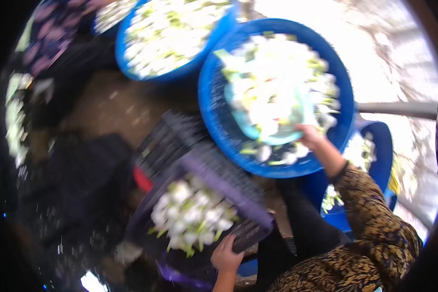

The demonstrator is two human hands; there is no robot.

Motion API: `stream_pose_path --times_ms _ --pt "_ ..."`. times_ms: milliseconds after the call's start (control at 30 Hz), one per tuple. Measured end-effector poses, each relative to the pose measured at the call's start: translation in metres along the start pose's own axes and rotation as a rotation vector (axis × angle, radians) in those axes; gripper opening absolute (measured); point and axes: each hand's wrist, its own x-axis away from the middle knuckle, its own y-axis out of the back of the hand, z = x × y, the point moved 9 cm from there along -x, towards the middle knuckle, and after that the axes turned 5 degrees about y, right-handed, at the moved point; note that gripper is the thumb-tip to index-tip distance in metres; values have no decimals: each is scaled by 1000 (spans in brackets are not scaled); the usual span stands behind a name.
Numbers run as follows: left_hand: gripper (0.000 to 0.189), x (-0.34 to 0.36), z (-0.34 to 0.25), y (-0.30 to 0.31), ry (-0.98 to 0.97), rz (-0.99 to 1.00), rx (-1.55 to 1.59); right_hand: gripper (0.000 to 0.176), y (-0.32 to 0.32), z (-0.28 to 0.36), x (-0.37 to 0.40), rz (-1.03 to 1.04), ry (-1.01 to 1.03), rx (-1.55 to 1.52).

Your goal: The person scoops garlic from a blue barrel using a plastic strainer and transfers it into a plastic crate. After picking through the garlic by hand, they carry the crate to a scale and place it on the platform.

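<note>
Brown floor [119, 97] shows at left, glaring pale ground [297, 9] at right. A purple-rimmed crate [248, 214] of white, green-stemmed vegetables [194, 214] sits against a black crate [173, 129]; the left hand [226, 255] touches its near edge, grip unclear. Rightward, 1 blue tub [126, 63] is full; in 1 larger tub [211, 112], the right hand [311, 137] pinches the rim of a heaped, pale green basket [243, 125]. A patterned sleeve [370, 199] crosses before 1 more blue tub [382, 146].
</note>
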Motion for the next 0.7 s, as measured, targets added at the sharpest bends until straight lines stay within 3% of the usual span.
stream_pose_path --times_ms 33,67,133,167,233,367,533,567,633,700 --pt "46 0 -1 3 10 -6 31 32 17 1 3 30 19 -46" --pt "49 4 -3 12 23 10 -10 31 24 0 17 60 -91 36" --pt "43 21 13 12 55 -14 -22 44 31 19 57 95 99 -89" --pt "40 30 16 16 52 -20 -22 53 21 32 87 173 125 -125" --pt "38 48 20 27 67 -25 -32 64 51 29 118 136 129 -165" --pt "36 52 12 35 90 4 -17 65 80 54 175 155 100 -65" --pt "40 52 14 31 134 124 -64 63 6 115 297 404 258 18" --pt "41 53 15 27 146 159 -87 59 55 107 265 316 252 130" --pt "42 54 18 28 189 178 -79 57 -37 141 354 448 316 115" --pt "41 56 17 32 211 227 -100 55 -50 148 372 389 316 192"
